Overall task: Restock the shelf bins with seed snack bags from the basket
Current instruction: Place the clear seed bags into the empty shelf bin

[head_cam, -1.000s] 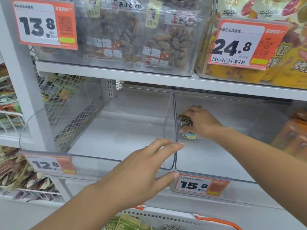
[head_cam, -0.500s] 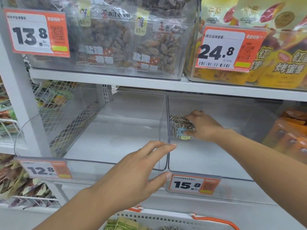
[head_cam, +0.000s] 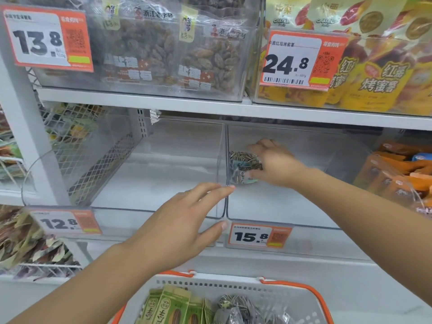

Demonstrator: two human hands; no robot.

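Observation:
My right hand (head_cam: 274,163) reaches into the clear bin (head_cam: 280,206) priced 15.8 and holds a see-through bag of striped sunflower seeds (head_cam: 243,167) against the bin's left wall. My left hand (head_cam: 184,220) hovers with fingers spread in front of the divider between that bin and the empty clear bin (head_cam: 152,181) priced 12.8. It holds nothing. Below, a white basket with orange handles (head_cam: 292,291) carries green seed bags (head_cam: 168,307) and more striped seed bags (head_cam: 236,305).
The shelf above carries a bin of raisin bags (head_cam: 163,54) and yellow snack pouches (head_cam: 374,73). Orange packets (head_cam: 397,174) fill the bin at right. A white upright post (head_cam: 25,127) and wire racks with other snacks stand at left.
The view has tilted down, showing more of the basket. My right hand has set the seed bag lower against the bin's left wall. My left hand has barely moved.

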